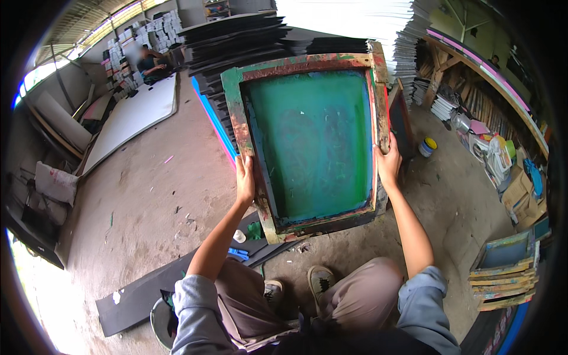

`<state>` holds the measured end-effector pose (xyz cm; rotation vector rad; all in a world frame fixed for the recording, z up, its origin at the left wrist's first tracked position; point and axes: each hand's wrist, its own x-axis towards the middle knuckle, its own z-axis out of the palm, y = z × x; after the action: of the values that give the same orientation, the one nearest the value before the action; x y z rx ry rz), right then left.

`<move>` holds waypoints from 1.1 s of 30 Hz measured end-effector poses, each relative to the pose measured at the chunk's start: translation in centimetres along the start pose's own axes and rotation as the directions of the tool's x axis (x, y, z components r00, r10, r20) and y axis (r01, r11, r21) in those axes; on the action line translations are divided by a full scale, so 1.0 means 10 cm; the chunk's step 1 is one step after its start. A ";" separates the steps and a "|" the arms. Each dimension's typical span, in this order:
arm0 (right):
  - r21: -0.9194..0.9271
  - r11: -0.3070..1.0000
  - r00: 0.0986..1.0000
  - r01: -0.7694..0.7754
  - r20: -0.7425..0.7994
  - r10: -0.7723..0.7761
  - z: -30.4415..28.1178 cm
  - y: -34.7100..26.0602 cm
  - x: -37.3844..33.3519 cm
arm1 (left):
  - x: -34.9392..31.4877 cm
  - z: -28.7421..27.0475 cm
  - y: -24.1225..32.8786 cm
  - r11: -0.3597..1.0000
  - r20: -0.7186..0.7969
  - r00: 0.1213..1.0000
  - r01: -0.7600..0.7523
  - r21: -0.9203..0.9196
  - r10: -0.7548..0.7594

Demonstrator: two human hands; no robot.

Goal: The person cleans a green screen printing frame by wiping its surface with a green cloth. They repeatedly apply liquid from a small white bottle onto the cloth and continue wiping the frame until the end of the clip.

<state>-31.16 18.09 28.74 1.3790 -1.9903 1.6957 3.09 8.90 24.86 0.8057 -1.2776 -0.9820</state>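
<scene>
A wooden screen-printing frame [307, 62] with a green mesh panel [313, 139] and paint-stained rails is held up in front of me, tilted. My left hand [245, 179] grips its left rail. My right hand [387, 164] grips its right rail. The frame's lower edge hangs above dark boards [142, 293] lying on the concrete floor. My knees and shoes show below it.
Tall stacks of black sheets [236, 35] and white sheets [355, 18] stand behind the frame. More stained frames [506, 272] are piled at the right. A small paint pot [427, 146] sits on the floor. A person [151, 64] sits far off, beside a white board [139, 112].
</scene>
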 end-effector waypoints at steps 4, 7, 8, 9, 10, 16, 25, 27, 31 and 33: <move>0.004 0.998 0.996 -0.058 0.064 0.058 0.25 0.05 0.01 | -0.09 -0.22 0.29 0.972 0.024 0.999 0.045 -0.229 -0.040; -0.257 0.966 0.999 -0.022 -0.040 0.012 0.45 -0.06 0.04 | -0.30 -0.06 0.70 0.964 0.022 0.999 0.048 -0.260 -0.044; -0.204 0.975 0.985 0.089 -0.129 -0.117 0.56 -0.31 -0.06 | -0.37 -0.04 0.76 0.978 -0.006 0.998 0.057 -0.201 -0.059; -0.089 0.990 0.991 0.106 -0.075 -0.113 0.64 -0.55 -0.14 | -0.46 0.01 0.79 0.995 -0.038 0.998 0.055 -0.081 -0.058; 0.004 0.988 0.988 0.153 -0.039 -0.152 0.71 -0.88 -0.29 | -0.53 0.03 0.82 0.997 -0.051 0.996 0.070 0.025 -0.069; 0.533 0.813 0.949 -0.234 0.307 0.072 1.14 -1.74 -0.92 | -0.57 0.21 0.88 0.953 -0.012 0.999 0.054 0.298 -0.053; 0.457 0.832 0.940 -0.313 0.275 0.203 0.87 -1.82 -0.71 | -0.79 0.61 0.93 0.951 0.132 0.991 -0.056 0.303 0.016; 0.441 0.834 0.937 -0.330 0.260 0.233 0.71 -1.92 -0.71 | -0.84 0.61 0.93 0.954 0.203 0.966 -0.203 0.219 0.159; 0.442 0.857 0.963 -0.266 0.160 0.217 0.33 -1.94 -0.64 | -1.00 0.82 0.97 0.990 0.369 0.926 -0.114 0.087 0.075; 0.369 0.917 0.988 -0.154 0.066 0.139 0.29 -1.65 -0.49 | -1.10 1.01 1.07 0.998 0.406 0.911 -0.065 -0.023 0.069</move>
<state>-15.27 19.57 35.83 1.4085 -1.8998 2.2264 -5.57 23.60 31.62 0.5600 -1.6448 -1.1367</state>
